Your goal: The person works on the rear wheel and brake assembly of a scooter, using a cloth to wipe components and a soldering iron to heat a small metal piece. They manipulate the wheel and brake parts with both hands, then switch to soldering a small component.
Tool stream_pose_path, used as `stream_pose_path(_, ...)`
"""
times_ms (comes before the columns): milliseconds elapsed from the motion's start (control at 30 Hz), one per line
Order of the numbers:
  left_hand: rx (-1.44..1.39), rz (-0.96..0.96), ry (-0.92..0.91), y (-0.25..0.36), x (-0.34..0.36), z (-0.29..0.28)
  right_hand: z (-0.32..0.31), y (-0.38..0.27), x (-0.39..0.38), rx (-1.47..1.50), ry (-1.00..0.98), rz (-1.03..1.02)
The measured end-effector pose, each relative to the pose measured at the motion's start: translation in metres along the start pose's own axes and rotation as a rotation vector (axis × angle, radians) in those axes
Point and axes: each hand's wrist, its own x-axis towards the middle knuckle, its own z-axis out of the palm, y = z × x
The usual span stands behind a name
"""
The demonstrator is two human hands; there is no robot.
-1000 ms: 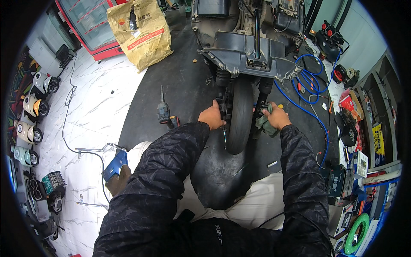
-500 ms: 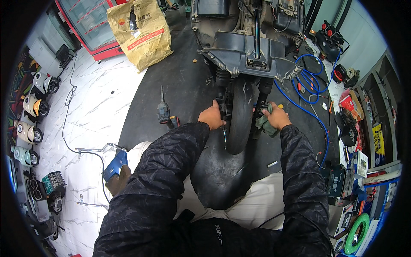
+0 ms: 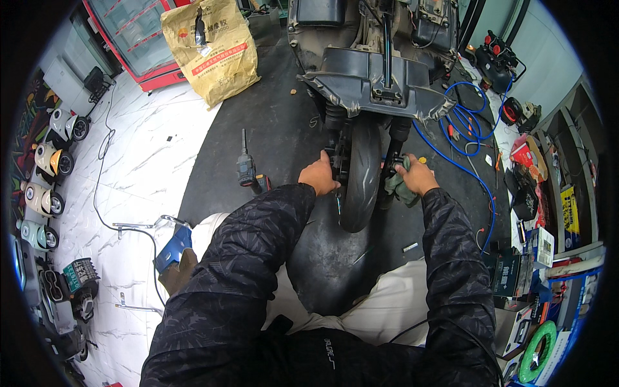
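Observation:
The wheel (image 3: 362, 187) of a scooter (image 3: 322, 71) stands upright between my hands, its black tyre toward me. On its left side, my left hand (image 3: 317, 175) is closed by the hub and fork leg, the thumb side against the dark parts there. What those fingers grip is hidden. Across the wheel, my right hand (image 3: 419, 175) grips a grey-green cloth (image 3: 403, 190) against the lower end of the right fork leg (image 3: 398, 132). A cordless power tool (image 3: 247, 169) lies on the dark mat, left of my left hand.
Blue hose (image 3: 461, 116) coils on the right, near a compressor (image 3: 498, 61). A yellow sack (image 3: 213, 55) stands at the far left beside a red-framed glass cabinet (image 3: 138, 42). Boxes and a green ring (image 3: 537, 351) crowd the right edge. Small scooters (image 3: 48, 161) line the left.
Light marks on the tyre tread have shifted, so the wheel has turned slightly. Both hands and the cloth stay in the same places.

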Motion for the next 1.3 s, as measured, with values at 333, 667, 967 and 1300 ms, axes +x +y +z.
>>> stream_pose_path(333,-0.02,0.018,0.021,-0.004,0.002,0.005,0.004,0.003,0.002,-0.002,0.018,-0.012)
stream_pose_path(667,0.07,0.008,-0.017,0.003,-0.001,-0.01,-0.006,0.006,-0.002,0.024,-0.002,-0.086)
stream_pose_path(967,0.212,1.183,0.815,0.045,-0.089,-0.16,-0.023,0.029,-0.015,0.049,-0.164,-0.128)
stream_pose_path(1300,0.039,1.391,0.901,0.069,-0.138,-0.179,-0.012,0.013,-0.005,-0.087,-0.402,-0.106)
